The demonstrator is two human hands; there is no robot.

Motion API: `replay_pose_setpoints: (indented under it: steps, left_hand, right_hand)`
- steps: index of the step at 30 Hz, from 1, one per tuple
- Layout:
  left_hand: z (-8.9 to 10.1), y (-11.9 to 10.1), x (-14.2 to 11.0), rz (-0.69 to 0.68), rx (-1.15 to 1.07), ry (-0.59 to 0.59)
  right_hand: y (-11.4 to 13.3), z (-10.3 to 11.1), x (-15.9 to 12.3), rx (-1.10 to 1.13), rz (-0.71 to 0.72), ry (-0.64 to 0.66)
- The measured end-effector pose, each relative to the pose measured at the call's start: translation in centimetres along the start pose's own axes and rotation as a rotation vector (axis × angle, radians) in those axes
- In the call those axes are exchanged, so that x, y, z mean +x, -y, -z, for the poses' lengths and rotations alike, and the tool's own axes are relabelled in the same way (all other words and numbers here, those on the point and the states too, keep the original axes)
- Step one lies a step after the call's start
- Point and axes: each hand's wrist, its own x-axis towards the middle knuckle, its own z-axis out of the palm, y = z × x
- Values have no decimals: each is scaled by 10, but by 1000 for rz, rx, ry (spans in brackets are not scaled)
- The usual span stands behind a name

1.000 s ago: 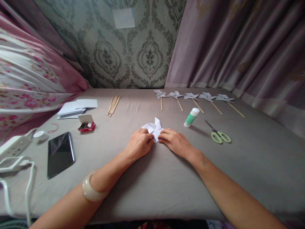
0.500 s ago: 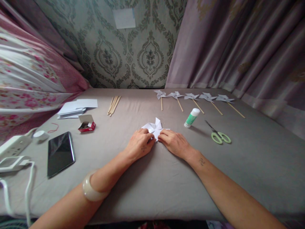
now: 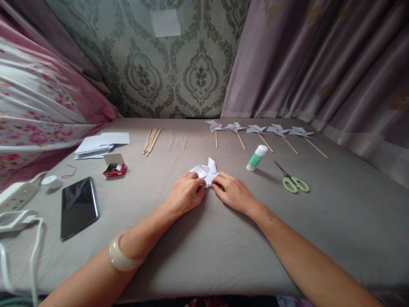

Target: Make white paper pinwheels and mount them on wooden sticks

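A folded white paper pinwheel (image 3: 207,170) lies on the cloth-covered table in front of me, its pointed blades facing away. My left hand (image 3: 188,189) is closed on its near left edge, with the fingertips partly hidden behind the hand. On the near right edge, my right hand (image 3: 234,191) pinches the paper between thumb and fingers. Both hands rest low on the cloth, a short gap apart. Beyond the right hand stands a slightly tilted green and white glue stick (image 3: 256,158). Green-handled scissors (image 3: 293,182) lie further right, blades partly spread.
Several finished pinwheels (image 3: 257,128) on sticks line the back right. Loose wooden sticks (image 3: 152,141), a stack of white paper (image 3: 96,147) and a small open red box (image 3: 115,169) are at left. A phone (image 3: 79,208) lies near a white power strip (image 3: 19,195).
Both hands stay on the pinwheel. The right hand's fingers have shifted slightly, and the right blade's tip no longer shows beyond them. The view has moved a little.
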Motion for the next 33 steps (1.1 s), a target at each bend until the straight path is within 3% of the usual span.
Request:
replay_pose_setpoints:
  steps: [6, 12, 23, 33]
  left_hand:
    - [2, -1, 0, 23, -26, 17]
    - [3, -2, 1, 28, 13, 27]
    - [7, -7, 0, -4, 130, 52]
    - [-1, -2, 0, -32, 105, -6]
  right_hand:
    - [-3, -8, 6, 106, -115, -55]
    - [-1, -10, 9, 63, -191, -68]
    - [7, -9, 15, -34, -132, -127]
    - [6, -13, 22, -30, -310, -43]
